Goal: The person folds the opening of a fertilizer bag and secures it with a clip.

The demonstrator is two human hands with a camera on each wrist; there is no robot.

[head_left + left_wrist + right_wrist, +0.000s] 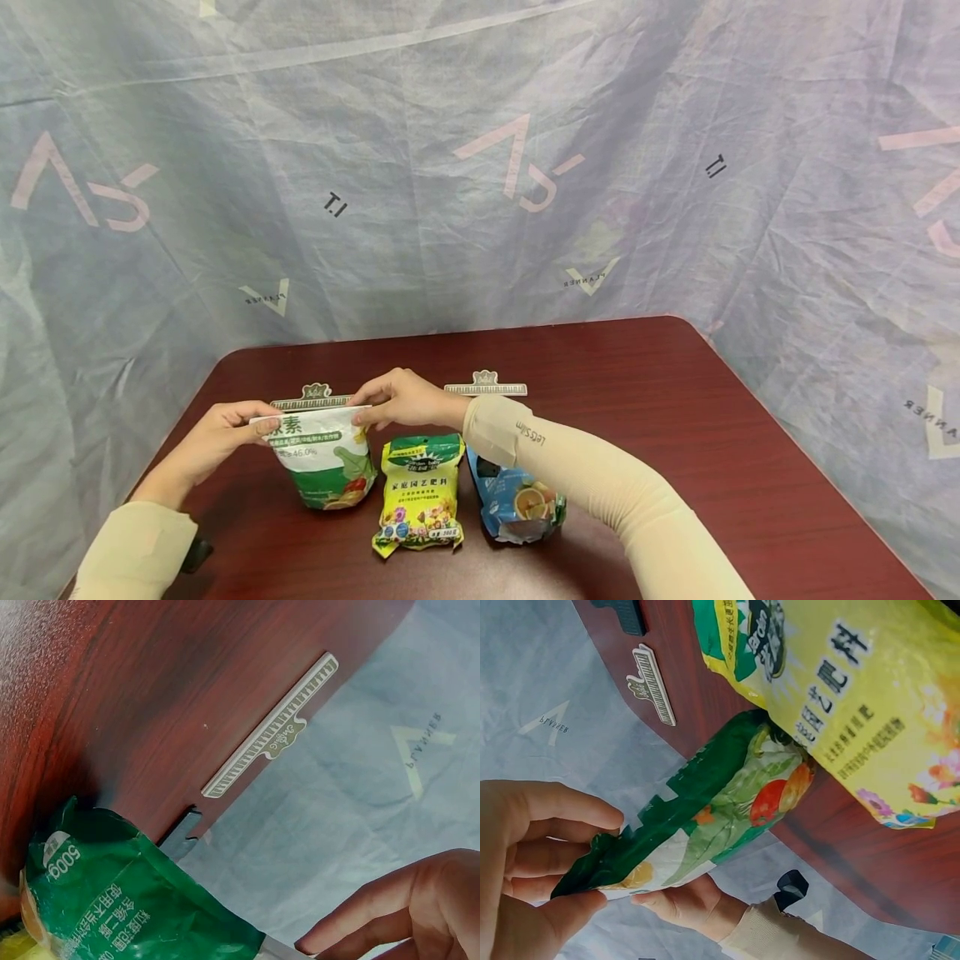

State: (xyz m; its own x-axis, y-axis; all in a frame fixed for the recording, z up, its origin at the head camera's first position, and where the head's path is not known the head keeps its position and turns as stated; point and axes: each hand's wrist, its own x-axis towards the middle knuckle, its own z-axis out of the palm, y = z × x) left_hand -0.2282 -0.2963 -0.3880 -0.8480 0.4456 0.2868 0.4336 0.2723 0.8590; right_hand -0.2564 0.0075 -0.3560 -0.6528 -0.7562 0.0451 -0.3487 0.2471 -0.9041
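A white and green fertilizer bag (pixel 322 458) with vegetable pictures stands on the table at the left in the head view. My left hand (pixel 225 433) pinches its upper left corner between thumb and fingers. At the upper right corner, my right hand (pixel 405 398) pinches the same top edge. In the right wrist view the fertilizer bag (pixel 727 802) is seen from its side, with my right hand (pixel 540 862) holding the top. Just behind the bag lies a clip with piano-key markings (pixel 313 402), partly covered by it.
A yellow fertilizer bag (pixel 422 493) lies right of the held bag. Beside it is a blue bag with orange-slice pictures (pixel 517 500), partly behind my right sleeve (pixel 592 467). A second piano-key clip (pixel 486 387) rests further back on the dark red table (pixel 712 467). Grey cloth (pixel 420 167) hangs around.
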